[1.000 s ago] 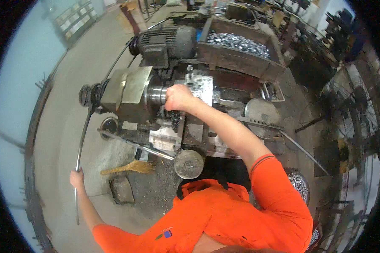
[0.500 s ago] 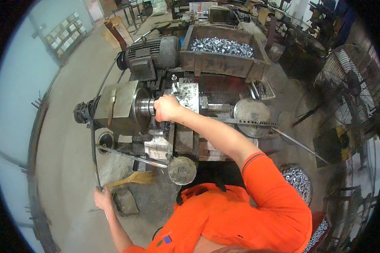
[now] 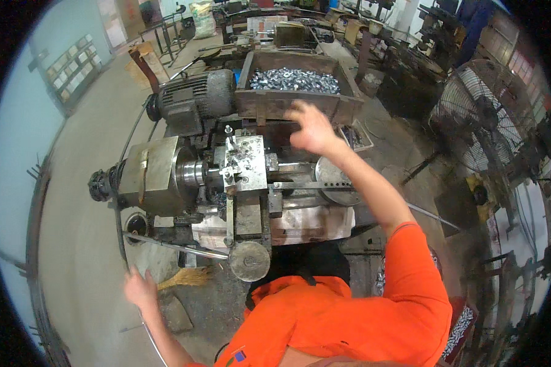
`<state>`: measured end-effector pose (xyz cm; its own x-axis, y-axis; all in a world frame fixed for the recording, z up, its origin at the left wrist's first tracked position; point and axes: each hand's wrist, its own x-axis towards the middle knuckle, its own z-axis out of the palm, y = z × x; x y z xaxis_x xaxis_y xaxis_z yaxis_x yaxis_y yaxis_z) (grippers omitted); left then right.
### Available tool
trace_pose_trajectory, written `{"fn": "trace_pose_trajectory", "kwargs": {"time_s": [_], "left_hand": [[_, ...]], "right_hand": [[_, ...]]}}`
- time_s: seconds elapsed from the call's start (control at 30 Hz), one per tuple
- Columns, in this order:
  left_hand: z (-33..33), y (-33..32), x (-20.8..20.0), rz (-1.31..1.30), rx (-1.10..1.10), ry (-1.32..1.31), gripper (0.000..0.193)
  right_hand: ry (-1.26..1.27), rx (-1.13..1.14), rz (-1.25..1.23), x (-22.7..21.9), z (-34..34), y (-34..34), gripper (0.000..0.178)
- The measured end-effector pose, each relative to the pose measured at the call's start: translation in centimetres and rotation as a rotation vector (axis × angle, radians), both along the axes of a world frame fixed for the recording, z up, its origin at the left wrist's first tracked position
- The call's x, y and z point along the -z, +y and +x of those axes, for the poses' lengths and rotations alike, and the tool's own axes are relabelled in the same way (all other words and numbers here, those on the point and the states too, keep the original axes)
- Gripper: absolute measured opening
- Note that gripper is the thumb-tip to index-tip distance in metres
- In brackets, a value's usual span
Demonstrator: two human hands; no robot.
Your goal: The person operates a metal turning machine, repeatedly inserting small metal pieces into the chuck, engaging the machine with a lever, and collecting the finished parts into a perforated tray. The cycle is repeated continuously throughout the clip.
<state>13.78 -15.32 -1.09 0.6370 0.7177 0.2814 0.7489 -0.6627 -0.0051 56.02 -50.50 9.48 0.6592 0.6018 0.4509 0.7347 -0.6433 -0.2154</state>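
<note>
My right hand is empty, its fingers apart and slightly blurred, over the front side of the wooden crate. Small shiny metal parts are heaped inside that crate. At lower left my left hand is closed around a long lever, whose bright lower end comes out below it; the fingers are a little smeared. Between my hands stands a lathe, with its round steel chuck at the left and a tool block covered in metal chips to its right. No hand touches the chuck.
A ribbed electric motor sits behind the lathe. Round discs on rods stick out toward me. A straw broom lies on the floor at lower left. At the right stands a large fan; more metal parts fill a container at lower right.
My right hand has left the chuck and moved right and away, toward the crate, with its fingers opening. The left hand stays at the lever. The whole view has shifted slightly.
</note>
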Motion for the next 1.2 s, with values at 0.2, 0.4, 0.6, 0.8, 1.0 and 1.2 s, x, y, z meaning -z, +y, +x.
{"fn": "trace_pose_trajectory", "kwargs": {"time_s": [0.2, 0.4, 0.6, 0.8, 1.0, 1.2], "left_hand": [[11.2, -6.9, -2.4, -0.264, 0.671, -0.101, 0.032], [16.5, -7.4, 4.5, -0.589, 0.705, 0.298, 0.027], [16.8, -5.1, 8.7, -0.884, 0.586, -0.002, 0.038], [18.1, -4.3, 9.9, -0.854, 0.582, 0.171, 0.045], [17.9, -6.3, 8.2, -0.924, 0.568, 0.126, 0.041], [17.9, -4.8, 9.6, -0.723, 0.666, 0.103, 0.039]], "right_hand": [[0.275, -0.028, 0.080, 4.0, -6.5, -9.3, 0.043], [0.420, 0.505, 0.234, 8.2, -13.1, -28.7, 0.038], [0.468, 1.265, -0.069, 17.1, -30.8, -42.8, 0.033], [0.550, 1.272, -0.129, 24.3, -37.6, -43.6, 0.028], [0.823, 1.291, -0.311, 25.1, -35.9, -44.4, 0.025], [0.778, 1.134, -0.427, 25.2, -35.4, -45.6, 0.023]]}}
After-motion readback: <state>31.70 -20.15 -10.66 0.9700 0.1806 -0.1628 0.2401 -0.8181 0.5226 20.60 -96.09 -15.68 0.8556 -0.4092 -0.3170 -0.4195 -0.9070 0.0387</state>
